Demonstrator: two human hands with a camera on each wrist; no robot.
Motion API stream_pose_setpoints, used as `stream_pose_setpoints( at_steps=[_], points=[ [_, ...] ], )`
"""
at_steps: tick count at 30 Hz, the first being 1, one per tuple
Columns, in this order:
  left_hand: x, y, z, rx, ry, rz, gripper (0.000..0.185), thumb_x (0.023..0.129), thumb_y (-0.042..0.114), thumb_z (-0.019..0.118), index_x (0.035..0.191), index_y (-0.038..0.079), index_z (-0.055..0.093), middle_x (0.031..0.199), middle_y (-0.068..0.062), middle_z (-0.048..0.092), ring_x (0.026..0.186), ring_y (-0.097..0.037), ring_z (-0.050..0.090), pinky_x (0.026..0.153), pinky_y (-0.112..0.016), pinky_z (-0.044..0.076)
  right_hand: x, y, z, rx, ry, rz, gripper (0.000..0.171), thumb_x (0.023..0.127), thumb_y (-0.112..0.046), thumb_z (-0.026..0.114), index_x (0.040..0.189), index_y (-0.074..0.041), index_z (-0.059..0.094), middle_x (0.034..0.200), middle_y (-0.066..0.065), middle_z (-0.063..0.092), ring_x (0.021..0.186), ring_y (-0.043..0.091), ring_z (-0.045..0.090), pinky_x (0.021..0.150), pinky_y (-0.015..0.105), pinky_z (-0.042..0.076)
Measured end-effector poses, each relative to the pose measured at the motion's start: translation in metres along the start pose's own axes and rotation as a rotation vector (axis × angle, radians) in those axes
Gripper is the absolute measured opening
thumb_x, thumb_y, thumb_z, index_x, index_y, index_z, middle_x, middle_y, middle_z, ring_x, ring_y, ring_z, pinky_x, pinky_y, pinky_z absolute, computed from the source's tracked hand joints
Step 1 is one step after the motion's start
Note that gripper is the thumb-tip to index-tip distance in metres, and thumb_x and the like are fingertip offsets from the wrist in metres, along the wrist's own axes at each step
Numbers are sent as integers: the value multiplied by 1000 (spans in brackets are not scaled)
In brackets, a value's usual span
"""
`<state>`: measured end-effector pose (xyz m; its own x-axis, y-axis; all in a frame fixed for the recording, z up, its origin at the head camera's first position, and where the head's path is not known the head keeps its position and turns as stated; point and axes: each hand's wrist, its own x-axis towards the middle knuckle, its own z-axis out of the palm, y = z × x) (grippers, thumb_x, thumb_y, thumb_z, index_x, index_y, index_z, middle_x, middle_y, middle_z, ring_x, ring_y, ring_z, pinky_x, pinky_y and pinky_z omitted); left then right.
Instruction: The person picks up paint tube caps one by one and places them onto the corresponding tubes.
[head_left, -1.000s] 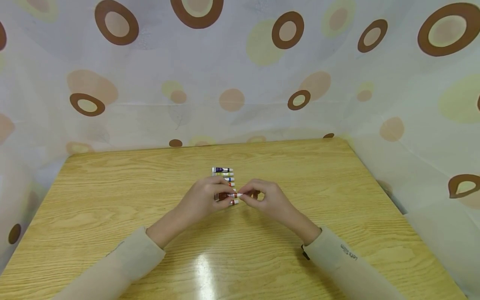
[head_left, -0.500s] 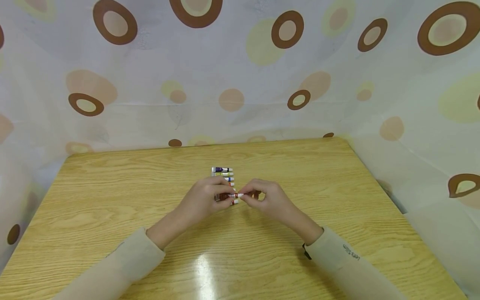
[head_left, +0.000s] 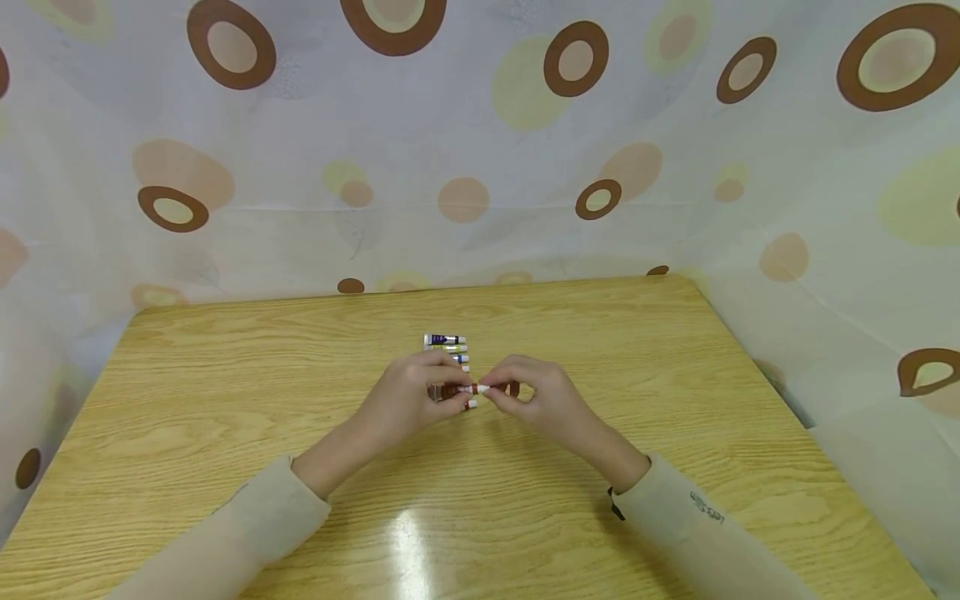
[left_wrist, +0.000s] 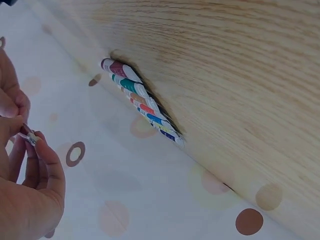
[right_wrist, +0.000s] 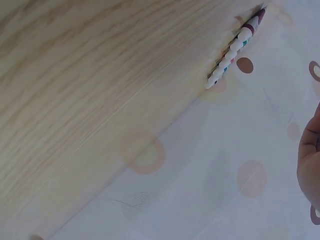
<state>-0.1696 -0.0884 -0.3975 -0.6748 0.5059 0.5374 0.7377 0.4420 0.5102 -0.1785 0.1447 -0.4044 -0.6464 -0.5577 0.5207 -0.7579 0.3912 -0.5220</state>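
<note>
2 bare hands, left hand (head_left: 405,398) and right hand (head_left: 542,400), no rings or gloves visible. Both arms in long beige sleeves (head_left: 247,521) with ribbed cuffs. Right sleeve has small dark print (head_left: 707,507) near the cuff, unreadable. Dark strap (head_left: 615,504) at right wrist edge.

Wooden table (head_left: 225,400) — spotted curtain (head_left: 465,150) behind.

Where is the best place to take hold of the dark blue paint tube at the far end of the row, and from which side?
Probably take the dark blue paint tube by its body, with a pinch grip from above. It lies flat on the table, far side free, while the next tube lies close beside its near side.
</note>
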Motion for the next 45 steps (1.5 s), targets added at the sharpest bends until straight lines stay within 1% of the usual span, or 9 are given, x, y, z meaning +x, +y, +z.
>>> stream_pose_setpoints(
  at_steps=[3, 7, 14, 17, 21, 28, 35, 41, 45],
  points=[
    [1, 2, -1, -33, -5, -28, 8, 85, 2, 81, 92, 4, 80, 91, -4, 74, 75, -10, 65, 65, -16, 56, 0, 0, 0, -26, 17, -60, 14, 87, 2, 78, 99, -6, 77, 92, 4, 75, 76, 9, 63, 67, 21, 55],
    [1, 2, -2, -24, -6, -8, 6, 85, 2, 80, 91, 4, 80, 91, -4, 74, 74, -10, 64, 64, -15, 55, 1, 0, -1, -36, 22, -80, 14, 86, 1, 79, 99, -5, 77, 92, 5, 76, 75, 9, 62, 66, 22, 55],
    [2, 2, -2, 27, -3, 52, 7, 84, 1, 80, 90, 5, 80, 90, -4, 75, 72, -10, 66, 63, -15, 55, 0, -1, -1, 31, -32, 20, 6, 92, -4, 75, 97, -7, 77, 90, 3, 75, 76, 6, 60, 67, 23, 55],
    [1, 1, -1, 36, -7, 56, 7, 84, 1, 80, 90, 5, 80, 90, -4, 75, 72, -10, 67, 63, -15, 56, -1, 0, 0, 61, -65, 62, 6, 94, -6, 73, 98, -8, 78, 89, 2, 74, 77, 5, 61, 68, 22, 55],
    [-1, 1, 0, 39, -10, 48, 8, 84, 2, 81, 91, 5, 80, 92, -5, 76, 73, -9, 69, 64, -13, 56, -1, -1, -1, 58, -76, 68, 9, 94, -7, 74, 103, -7, 77, 93, 2, 74, 80, 9, 64, 70, 25, 57],
    [-1, 0, -1, 47, -25, 16, 7, 84, 3, 81, 91, 6, 80, 90, -3, 75, 71, -8, 65, 63, -13, 54, -3, 1, -4, -16, -35, -37, 23, 87, -2, 80, 108, -7, 71, 100, 5, 72, 87, 14, 65, 75, 29, 58],
    [-2, 1, -2, 80, -42, 32, 2, 87, 8, 80, 89, 7, 80, 90, -1, 76, 73, -9, 66, 62, -17, 55, -4, 7, 0, -27, -10, -170, 22, 83, 7, 79, 100, -4, 71, 95, 4, 72, 83, 13, 66, 73, 22, 58],
    [-3, 3, -3, 80, -54, 34, 3, 87, 8, 80, 90, 7, 81, 91, -1, 76, 72, -9, 66, 61, -22, 58, -5, 6, 2, -13, -10, -186, 21, 84, 9, 77, 99, -5, 71, 93, 5, 72, 82, 13, 66, 73, 20, 57],
    [-2, 4, -3, 97, -40, 52, 5, 85, 5, 81, 89, 7, 81, 89, -1, 75, 70, -9, 65, 59, -23, 57, -5, 5, 2, -11, -11, -167, 15, 89, 4, 75, 100, -5, 72, 92, 4, 72, 82, 12, 66, 73, 20, 57]
  ],
)
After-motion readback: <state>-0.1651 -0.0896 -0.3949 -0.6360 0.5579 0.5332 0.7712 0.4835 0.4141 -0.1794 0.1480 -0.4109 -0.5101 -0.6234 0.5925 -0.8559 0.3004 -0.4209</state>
